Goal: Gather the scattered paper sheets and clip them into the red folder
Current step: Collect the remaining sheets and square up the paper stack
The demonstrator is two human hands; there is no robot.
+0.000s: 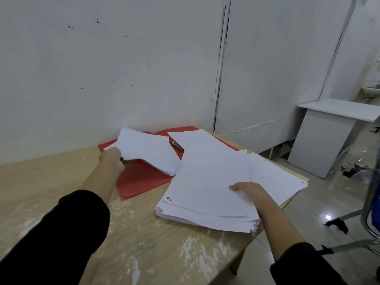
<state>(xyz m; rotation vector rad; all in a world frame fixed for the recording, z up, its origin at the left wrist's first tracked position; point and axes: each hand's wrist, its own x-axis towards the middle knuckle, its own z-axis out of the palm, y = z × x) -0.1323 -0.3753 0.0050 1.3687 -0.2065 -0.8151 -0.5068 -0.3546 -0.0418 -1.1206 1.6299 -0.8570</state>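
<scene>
1. Left hand (112, 158) is out over the far left part of the wooden table (61, 182), fingers closed on the near-left edge of a small bundle of sheets (148, 150).
2. That bundle is lifted and bent: it bows above the red folder (139, 182), its right end drooping down toward the folder's surface.
3. Red folder lies open and flat at the back of the table, against the white wall (102, 68). Its near-left flap sits directly under and just right of the left hand; the far part is mostly covered by paper.
4. A dark metal clip (176, 146) shows on the folder in the gap between the lifted bundle and the big pile.
5. Right hand (249, 192) rests on top of the main paper stack (209, 182), palm down, fingers curled at the stack's near-right edge. Whether the fingers go under any sheets, cannot tell.
6. Main stack is loosely fanned, edges not squared, lying on the table's right side, with its far corner overlapping the red folder and its right corner at the table edge.
7. Hands are well apart: left on the raised bundle, right on the stack, folder between and beyond them.
8. Both forearms wear black sleeves (61, 233).
9. White desk (333, 128) stands on the floor to the right, away from the table.
</scene>
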